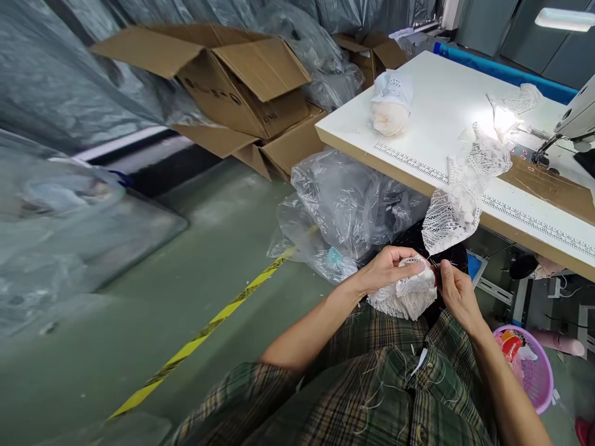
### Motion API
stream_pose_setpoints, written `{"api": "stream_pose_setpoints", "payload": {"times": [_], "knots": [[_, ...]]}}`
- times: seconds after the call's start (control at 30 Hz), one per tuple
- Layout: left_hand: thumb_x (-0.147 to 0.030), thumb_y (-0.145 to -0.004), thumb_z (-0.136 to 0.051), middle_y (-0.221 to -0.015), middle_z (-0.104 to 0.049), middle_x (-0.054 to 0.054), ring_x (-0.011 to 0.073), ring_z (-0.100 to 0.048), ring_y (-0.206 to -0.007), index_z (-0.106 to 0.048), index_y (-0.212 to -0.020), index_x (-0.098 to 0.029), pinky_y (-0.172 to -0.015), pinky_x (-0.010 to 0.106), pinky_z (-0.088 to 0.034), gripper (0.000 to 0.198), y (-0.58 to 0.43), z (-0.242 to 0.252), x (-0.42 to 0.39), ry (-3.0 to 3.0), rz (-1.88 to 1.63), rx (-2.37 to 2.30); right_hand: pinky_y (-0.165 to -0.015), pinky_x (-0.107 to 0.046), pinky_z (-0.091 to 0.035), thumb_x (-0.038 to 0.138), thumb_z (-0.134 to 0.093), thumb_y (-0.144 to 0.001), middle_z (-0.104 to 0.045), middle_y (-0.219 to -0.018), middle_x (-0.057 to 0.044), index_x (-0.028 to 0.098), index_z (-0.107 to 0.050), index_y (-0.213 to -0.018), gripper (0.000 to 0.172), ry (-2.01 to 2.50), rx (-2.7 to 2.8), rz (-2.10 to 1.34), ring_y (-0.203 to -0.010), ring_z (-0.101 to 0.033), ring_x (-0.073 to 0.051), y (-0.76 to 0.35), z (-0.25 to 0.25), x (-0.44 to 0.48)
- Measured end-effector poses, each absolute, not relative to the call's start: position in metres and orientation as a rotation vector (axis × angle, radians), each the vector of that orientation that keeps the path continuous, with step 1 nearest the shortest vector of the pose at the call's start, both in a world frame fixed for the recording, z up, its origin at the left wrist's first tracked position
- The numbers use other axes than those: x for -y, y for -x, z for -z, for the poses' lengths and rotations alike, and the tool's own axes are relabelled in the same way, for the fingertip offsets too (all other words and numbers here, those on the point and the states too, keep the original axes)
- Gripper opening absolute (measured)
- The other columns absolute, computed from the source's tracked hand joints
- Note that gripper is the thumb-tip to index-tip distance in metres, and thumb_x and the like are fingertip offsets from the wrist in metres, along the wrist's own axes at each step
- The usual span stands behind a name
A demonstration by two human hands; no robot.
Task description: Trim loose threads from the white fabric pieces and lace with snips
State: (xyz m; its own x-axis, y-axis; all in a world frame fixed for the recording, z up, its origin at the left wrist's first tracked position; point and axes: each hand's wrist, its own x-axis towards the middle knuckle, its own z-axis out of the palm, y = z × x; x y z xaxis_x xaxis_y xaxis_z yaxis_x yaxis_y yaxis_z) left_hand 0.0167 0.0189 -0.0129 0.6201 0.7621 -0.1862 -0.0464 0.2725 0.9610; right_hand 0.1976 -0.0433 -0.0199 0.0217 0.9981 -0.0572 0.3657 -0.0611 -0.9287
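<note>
Over my lap, my left hand [387, 270] is closed on a gathered bundle of white lace [408, 298], thumb on top. My right hand [459, 292] is pinched close to the lace's right edge. Something thin and dark shows at its fingertips, too small to make out. Just above both hands, a strip of white lace trim [453, 217] hangs over the table's front edge. It runs back across the tabletop toward the sewing machine [575, 121], whose lamp lights the lace near the needle.
The white sewing table [432, 93] has rulers along its front edge and carries a rolled lace bundle [391, 104]. Open cardboard boxes [242, 93] and clear plastic bags [344, 198] lie left of it. A purple basket [542, 378] stands lower right. Yellow tape [209, 334] crosses the floor.
</note>
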Motion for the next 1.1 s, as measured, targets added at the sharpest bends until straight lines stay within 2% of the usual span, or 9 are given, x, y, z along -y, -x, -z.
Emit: {"api": "stream_pose_setpoints", "payload": {"times": [0.1, 0.37, 0.5, 0.67, 0.93, 1.1], "knots": [[-0.049, -0.075, -0.077, -0.09, -0.074, 0.007, 0.0176, -0.064, -0.086, -0.075, -0.089, -0.012, -0.078, 0.027, -0.047, 0.039, -0.018, 0.012, -0.019, -1.233, -0.636, -0.771, -0.051, -0.026, -0.03, 0.07, -0.032, -0.094, -0.045, -0.057, 0.002, 0.02, -0.046, -0.062, 0.061, 1.51, 1.497, -1.022, -0.054, -0.038, -0.012, -0.194, 0.018, 0.036], [-0.048, -0.074, -0.075, -0.074, -0.068, 0.002, 0.012, -0.058, -0.069, -0.071, -0.079, -0.013, -0.067, 0.023, -0.043, 0.035, -0.021, 0.009, -0.018, -1.185, -0.685, -0.795, -0.05, -0.025, -0.029, 0.072, -0.035, -0.091, -0.045, -0.056, 0.003, 0.02, -0.056, -0.067, 0.061, 1.55, 1.495, -0.981, -0.052, -0.037, -0.011, -0.194, 0.017, 0.032], [-0.047, -0.074, -0.073, -0.074, -0.067, 0.001, 0.0121, -0.056, -0.068, -0.07, -0.078, -0.014, -0.065, 0.024, -0.041, 0.034, -0.022, 0.006, -0.017, -1.188, -0.685, -0.803, -0.05, -0.025, -0.029, 0.07, -0.033, -0.093, -0.046, -0.057, 0.002, 0.021, -0.052, -0.064, 0.06, 1.531, 1.482, -0.993, -0.053, -0.039, -0.012, -0.19, 0.017, 0.037], [-0.045, -0.075, -0.073, -0.066, -0.06, -0.002, 0.0105, -0.05, -0.063, -0.068, -0.073, -0.013, -0.062, 0.023, -0.038, 0.032, -0.022, 0.004, -0.016, -1.242, -0.665, -0.85, -0.049, -0.025, -0.026, 0.071, -0.036, -0.091, -0.042, -0.053, 0.004, 0.021, -0.051, -0.062, 0.059, 1.558, 1.497, -0.932, -0.051, -0.035, -0.011, -0.182, 0.02, 0.033], [-0.049, -0.077, -0.071, -0.08, -0.066, 0.002, 0.0115, -0.054, -0.069, -0.069, -0.082, -0.012, -0.063, 0.023, -0.04, 0.037, -0.019, 0.016, -0.037, -1.329, -0.63, -0.833, -0.049, -0.026, -0.033, 0.078, -0.033, -0.088, -0.049, -0.06, 0.001, 0.018, -0.064, -0.074, 0.07, 1.573, 1.181, -1.043, -0.053, -0.042, -0.013, -0.196, 0.027, 0.038], [-0.052, -0.084, -0.064, -0.095, -0.068, 0.006, 0.0162, -0.06, -0.085, -0.068, -0.096, -0.014, -0.075, 0.027, -0.046, 0.041, -0.027, 0.017, -0.077, -1.559, -0.729, -0.899, -0.046, -0.026, -0.034, 0.082, -0.037, -0.084, -0.049, -0.06, 0.0, 0.017, -0.067, -0.073, 0.072, 1.556, 1.073, -0.982, -0.052, -0.043, -0.014, -0.212, 0.028, 0.029]]}}
